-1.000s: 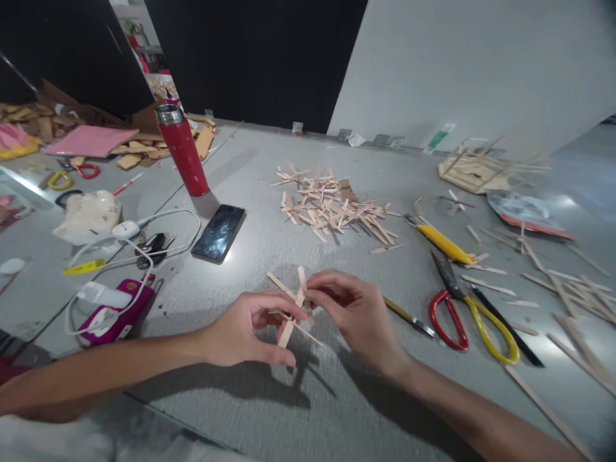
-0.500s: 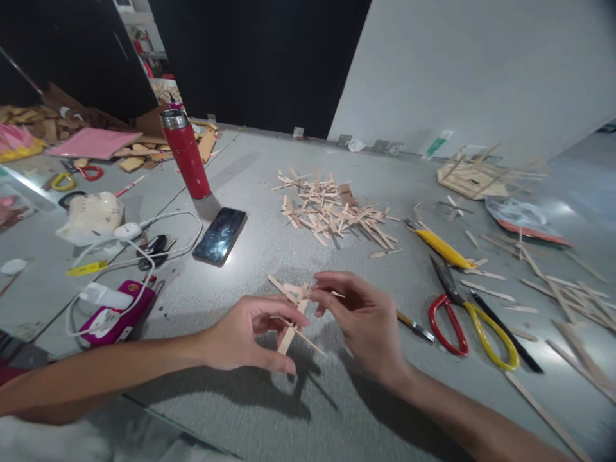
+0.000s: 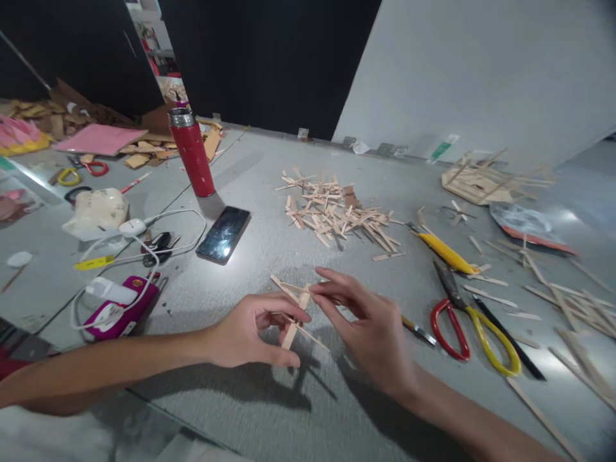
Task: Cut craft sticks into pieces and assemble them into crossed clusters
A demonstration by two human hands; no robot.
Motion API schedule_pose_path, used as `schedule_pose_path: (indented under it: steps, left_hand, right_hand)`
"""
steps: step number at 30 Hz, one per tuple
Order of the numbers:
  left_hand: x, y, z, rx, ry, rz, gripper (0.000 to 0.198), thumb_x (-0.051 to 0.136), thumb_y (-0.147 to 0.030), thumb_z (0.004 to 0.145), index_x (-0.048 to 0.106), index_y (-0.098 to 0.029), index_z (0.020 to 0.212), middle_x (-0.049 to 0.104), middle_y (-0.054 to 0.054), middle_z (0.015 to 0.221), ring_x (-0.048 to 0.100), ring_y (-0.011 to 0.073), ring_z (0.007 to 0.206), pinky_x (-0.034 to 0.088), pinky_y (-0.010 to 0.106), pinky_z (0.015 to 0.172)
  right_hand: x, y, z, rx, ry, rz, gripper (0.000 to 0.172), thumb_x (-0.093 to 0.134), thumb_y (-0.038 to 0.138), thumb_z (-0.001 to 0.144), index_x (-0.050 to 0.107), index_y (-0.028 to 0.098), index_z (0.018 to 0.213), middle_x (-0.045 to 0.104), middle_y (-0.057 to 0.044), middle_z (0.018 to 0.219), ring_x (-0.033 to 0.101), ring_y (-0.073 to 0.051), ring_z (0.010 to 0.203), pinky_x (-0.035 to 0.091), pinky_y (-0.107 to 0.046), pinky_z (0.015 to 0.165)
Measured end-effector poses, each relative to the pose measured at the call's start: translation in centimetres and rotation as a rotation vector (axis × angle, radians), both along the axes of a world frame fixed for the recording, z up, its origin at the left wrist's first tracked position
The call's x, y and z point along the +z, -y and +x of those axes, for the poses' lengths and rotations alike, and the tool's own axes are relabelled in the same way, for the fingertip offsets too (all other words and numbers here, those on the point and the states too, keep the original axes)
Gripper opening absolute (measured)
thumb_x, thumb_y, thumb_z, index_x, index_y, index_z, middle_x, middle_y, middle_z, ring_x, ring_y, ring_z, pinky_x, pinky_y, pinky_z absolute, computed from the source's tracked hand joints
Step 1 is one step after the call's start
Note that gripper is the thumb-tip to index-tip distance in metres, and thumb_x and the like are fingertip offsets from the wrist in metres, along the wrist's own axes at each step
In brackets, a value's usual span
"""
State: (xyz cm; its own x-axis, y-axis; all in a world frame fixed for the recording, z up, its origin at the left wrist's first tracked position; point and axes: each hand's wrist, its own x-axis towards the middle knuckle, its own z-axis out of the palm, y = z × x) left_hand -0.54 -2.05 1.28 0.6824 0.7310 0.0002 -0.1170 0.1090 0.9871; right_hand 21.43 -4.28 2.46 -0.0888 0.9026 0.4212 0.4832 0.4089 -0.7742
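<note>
My left hand (image 3: 250, 333) pinches a small assembly of crossed wooden sticks (image 3: 294, 312) just above the grey table (image 3: 269, 398). My right hand (image 3: 370, 330) is beside it on the right, its fingers stretched out, with the fingertips touching the top of the same assembly. A pile of cut wooden stick pieces (image 3: 337, 215) lies farther back in the middle of the table.
Red-and-yellow scissors (image 3: 469, 321), a yellow utility knife (image 3: 440, 250), a black pen and loose sticks lie to the right. A phone (image 3: 224, 234), a red flask (image 3: 192, 154), cables and a magenta case (image 3: 120, 308) sit on the left. A stick frame (image 3: 481, 176) stands at the back right.
My right hand's fingers have straightened out from a pinch and moved slightly right. The upper stick of the assembly has tipped lower. The view has shifted a little.
</note>
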Motion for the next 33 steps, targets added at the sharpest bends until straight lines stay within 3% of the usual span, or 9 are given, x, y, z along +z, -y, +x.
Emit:
schedule_pose_path:
  steps: [6,17,24,33]
  left_hand:
    - [-0.1,-0.1,0.1,0.027,0.047,-0.007,0.045,0.094,-0.024,0.071,0.075,-0.016,0.111,0.066,0.009,0.113,0.063,0.0208,0.101,0.05,0.032,0.086]
    - [-0.4,0.0,0.4,0.119,0.164,-0.136,0.065,0.096,-0.018,0.069,0.049,-0.025,0.114,0.067,0.001,0.106,0.065,0.0146,0.092,0.048,0.028,0.084]
    - [-0.3,-0.2,0.3,0.16,0.145,-0.152,0.068,0.095,-0.017,0.07,0.047,-0.025,0.117,0.068,-0.001,0.1,0.065,0.0118,0.085,0.049,0.026,0.081]
    - [0.0,-0.2,0.3,0.156,0.107,-0.187,0.075,0.095,-0.02,0.071,0.049,-0.024,0.129,0.068,-0.001,0.098,0.066,0.0136,0.086,0.05,0.029,0.083]
  right_hand:
    - [-0.3,0.5,-0.2,0.048,0.147,0.246,0.037,0.065,0.011,0.098,0.066,0.028,0.13,0.079,-0.002,0.094,0.078,-0.017,0.081,0.064,-0.029,0.076]
    - [-0.5,0.3,-0.3,0.101,0.119,0.233,0.034,0.067,0.012,0.097,0.069,0.027,0.127,0.081,-0.007,0.1,0.079,-0.021,0.083,0.064,-0.032,0.076]
    - [-0.8,0.1,-0.3,0.177,0.056,0.241,0.041,0.069,0.007,0.094,0.067,0.029,0.13,0.08,-0.007,0.106,0.078,-0.019,0.087,0.063,-0.031,0.076]
    - [-0.4,-0.5,0.0,0.158,0.06,0.199,0.026,0.068,0.013,0.094,0.074,0.026,0.116,0.081,-0.008,0.101,0.078,-0.022,0.086,0.065,-0.034,0.076]
